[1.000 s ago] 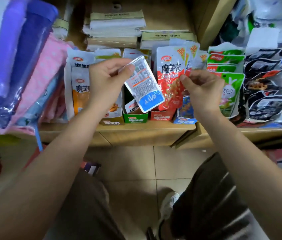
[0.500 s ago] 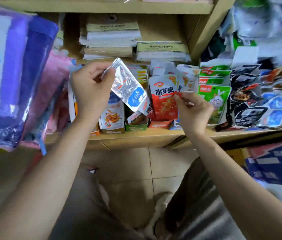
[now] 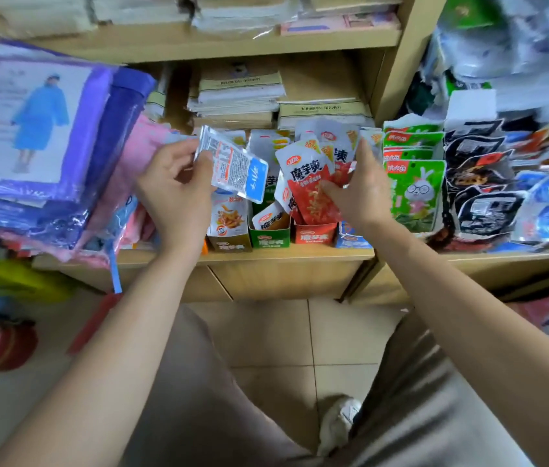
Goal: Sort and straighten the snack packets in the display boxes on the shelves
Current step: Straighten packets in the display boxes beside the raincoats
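Left hand raised, fingers pinching a blue-white packet; right hand fingers grip red packets

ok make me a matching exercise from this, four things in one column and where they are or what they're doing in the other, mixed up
Things
1 left hand
2 right hand
3 green display box
4 green rabbit packet

States
A grips the red packets standing in the red display box
B has a small packet slumped at a tilt at its front
C stands on the shelf to the right of both hands
D holds a silver and blue packet above the boxes

Pairs: 1-D, 2-A, 3-B, 4-C
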Demonstrator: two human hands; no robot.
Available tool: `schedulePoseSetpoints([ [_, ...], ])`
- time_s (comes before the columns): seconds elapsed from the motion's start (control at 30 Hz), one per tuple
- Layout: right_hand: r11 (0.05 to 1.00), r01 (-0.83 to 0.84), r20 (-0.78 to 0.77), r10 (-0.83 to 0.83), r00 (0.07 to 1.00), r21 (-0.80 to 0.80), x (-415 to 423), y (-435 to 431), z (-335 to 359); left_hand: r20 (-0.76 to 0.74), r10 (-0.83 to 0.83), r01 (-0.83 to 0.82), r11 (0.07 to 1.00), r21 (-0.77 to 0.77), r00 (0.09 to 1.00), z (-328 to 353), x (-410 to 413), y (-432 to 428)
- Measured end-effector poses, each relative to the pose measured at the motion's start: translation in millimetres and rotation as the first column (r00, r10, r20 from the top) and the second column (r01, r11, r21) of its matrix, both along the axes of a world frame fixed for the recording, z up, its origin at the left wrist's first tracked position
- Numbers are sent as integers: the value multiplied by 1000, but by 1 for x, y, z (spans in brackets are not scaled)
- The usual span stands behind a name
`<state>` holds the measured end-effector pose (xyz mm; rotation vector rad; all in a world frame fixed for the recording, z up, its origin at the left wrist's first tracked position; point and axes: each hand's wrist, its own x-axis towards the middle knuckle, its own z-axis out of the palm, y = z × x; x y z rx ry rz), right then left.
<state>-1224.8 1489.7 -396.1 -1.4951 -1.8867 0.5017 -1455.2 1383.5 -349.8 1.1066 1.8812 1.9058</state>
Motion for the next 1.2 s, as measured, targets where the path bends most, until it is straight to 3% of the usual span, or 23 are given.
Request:
schedulePoseSetpoints([
  [0.1, 983, -52, -66, 65, 996, 178, 3, -6, 0, -39, 6, -6, 1000, -5, 999, 5, 3, -8],
  [0.23, 958, -203, 201, 163, 966, 202, 3, -4, 0, -41, 7, -7, 1000, -10, 999, 11, 9, -14],
  [0.37, 910, -351, 325, 270, 906, 221, 2, -2, -15, -49, 4, -4, 1000, -7, 999, 11, 13, -15],
  [0.57, 863, -445, 552, 256, 793, 238, 15, 4, -18, -27, -3, 3, 1000, -4, 1000, 4, 17, -3],
  [0.7, 860, -393, 506, 192, 841, 326, 22, 9, -4, -2, -18, 18, 1000, 24, 1000, -4, 14, 12],
  [0.77, 890, -389, 526, 218, 822, 239, 19, 4, -2, 28, -27, 26, 999, 28, 999, -7, 12, 18],
  [0.9, 897, -442, 644, 338, 686, 1, 3, -10, -16, 84, 19, -20, 1000, 8, 996, -4, 8, 19],
  [0.97, 919, -391, 658, 326, 679, -52, -1, -13, -21, 85, 53, -55, 998, 20, 995, -1, 8, 16],
  [1.2, 928, -371, 606, 279, 745, 29, 2, -13, -16, 198, 41, -62, 993, 102, 979, -18, 24, -7],
])
